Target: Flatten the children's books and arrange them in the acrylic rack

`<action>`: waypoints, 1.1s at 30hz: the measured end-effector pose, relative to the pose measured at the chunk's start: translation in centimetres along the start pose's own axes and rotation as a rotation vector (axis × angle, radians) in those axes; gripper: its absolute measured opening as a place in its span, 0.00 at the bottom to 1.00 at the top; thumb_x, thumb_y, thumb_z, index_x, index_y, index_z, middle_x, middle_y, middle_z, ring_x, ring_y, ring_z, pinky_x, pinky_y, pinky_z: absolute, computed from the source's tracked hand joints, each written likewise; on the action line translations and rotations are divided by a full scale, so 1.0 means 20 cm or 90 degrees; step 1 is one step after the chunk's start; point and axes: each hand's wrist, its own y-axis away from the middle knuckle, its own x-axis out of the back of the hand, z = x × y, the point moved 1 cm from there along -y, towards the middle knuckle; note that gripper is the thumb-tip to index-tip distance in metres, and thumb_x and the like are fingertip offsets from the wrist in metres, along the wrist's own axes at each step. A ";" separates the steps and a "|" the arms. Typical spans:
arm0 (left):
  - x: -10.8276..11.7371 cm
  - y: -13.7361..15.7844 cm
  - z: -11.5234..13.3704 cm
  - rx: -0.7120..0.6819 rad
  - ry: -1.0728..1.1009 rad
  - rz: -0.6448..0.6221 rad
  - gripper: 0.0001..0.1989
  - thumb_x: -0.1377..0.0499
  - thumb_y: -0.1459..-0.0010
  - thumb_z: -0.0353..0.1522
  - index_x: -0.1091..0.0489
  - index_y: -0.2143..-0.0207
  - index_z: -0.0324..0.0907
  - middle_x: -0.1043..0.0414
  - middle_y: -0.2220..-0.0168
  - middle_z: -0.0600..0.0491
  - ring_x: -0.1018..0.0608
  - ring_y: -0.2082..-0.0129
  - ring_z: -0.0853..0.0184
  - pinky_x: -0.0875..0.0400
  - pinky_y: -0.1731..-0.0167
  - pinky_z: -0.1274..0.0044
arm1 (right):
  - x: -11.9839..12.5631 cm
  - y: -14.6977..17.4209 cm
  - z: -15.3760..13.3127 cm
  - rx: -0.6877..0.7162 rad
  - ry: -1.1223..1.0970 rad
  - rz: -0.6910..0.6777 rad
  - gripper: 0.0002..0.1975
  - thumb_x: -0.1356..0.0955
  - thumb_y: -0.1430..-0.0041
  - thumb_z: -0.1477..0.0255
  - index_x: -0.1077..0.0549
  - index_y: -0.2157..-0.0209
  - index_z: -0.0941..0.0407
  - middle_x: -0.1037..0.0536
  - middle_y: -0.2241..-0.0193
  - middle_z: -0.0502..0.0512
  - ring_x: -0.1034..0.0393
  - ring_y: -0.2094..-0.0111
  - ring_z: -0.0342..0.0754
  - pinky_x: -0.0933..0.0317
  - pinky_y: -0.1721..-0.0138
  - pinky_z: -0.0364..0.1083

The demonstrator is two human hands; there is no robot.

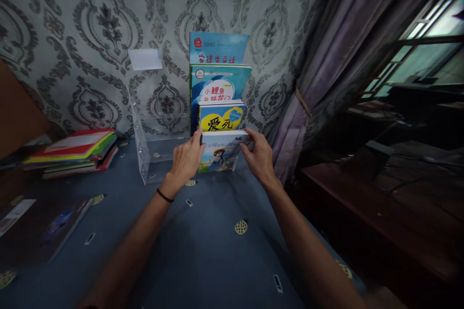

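Note:
Between my two hands stands a small book (218,154) with a drawn figure in a hat on its cover, at the front of a clear acrylic rack (142,154). My left hand (188,154) grips its left edge, and my right hand (258,154) pinches its upper right corner. Behind it, rising in steps, are a blue book with a yellow patch (222,117), a teal book (219,79) and a light blue book (219,46). The rack's left part holds no books; a white label (145,59) tops its back.
A pile of books and folders (78,152) lies at the left on the blue patterned tablecloth (203,251). Nearer is a dark flat notebook (43,227). Patterned wallpaper (108,24) backs the table. To the right hang a tied curtain (308,87) and a dark red surface with cables (348,188).

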 end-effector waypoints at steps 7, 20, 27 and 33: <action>0.03 0.03 0.01 0.018 -0.007 -0.032 0.24 0.48 0.29 0.34 0.47 0.34 0.42 0.21 0.51 0.44 0.17 0.56 0.57 0.27 0.60 0.71 | 0.01 0.02 -0.02 0.002 -0.002 -0.001 0.27 0.34 0.42 0.68 0.31 0.41 0.57 0.25 0.49 0.66 0.28 0.54 0.59 0.26 0.64 0.55; 0.02 0.28 -0.17 0.005 -0.079 -0.146 0.24 0.49 0.29 0.35 0.46 0.33 0.42 0.24 0.46 0.42 0.18 0.52 0.57 0.26 0.59 0.73 | 0.02 0.12 -0.10 -0.009 0.020 0.114 0.26 0.33 0.41 0.62 0.30 0.43 0.56 0.29 0.50 0.66 0.29 0.52 0.61 0.25 0.68 0.54; 0.10 0.59 -0.53 0.065 -0.143 -0.228 0.20 0.50 0.29 0.32 0.42 0.36 0.43 0.25 0.45 0.43 0.21 0.47 0.60 0.26 0.55 0.73 | -0.06 0.43 -0.21 0.022 0.006 0.031 0.09 0.34 0.37 0.62 0.26 0.65 0.50 0.23 0.73 0.57 0.29 0.77 0.53 0.31 0.73 0.53; 0.28 0.81 -0.83 0.146 -0.227 -0.206 0.10 0.48 0.31 0.30 0.32 0.50 0.42 0.23 0.53 0.44 0.21 0.51 0.59 0.28 0.53 0.70 | -0.23 0.64 -0.33 0.220 -0.134 -0.252 0.08 0.36 0.32 0.66 0.25 0.60 0.50 0.23 0.74 0.51 0.25 0.76 0.48 0.28 0.74 0.46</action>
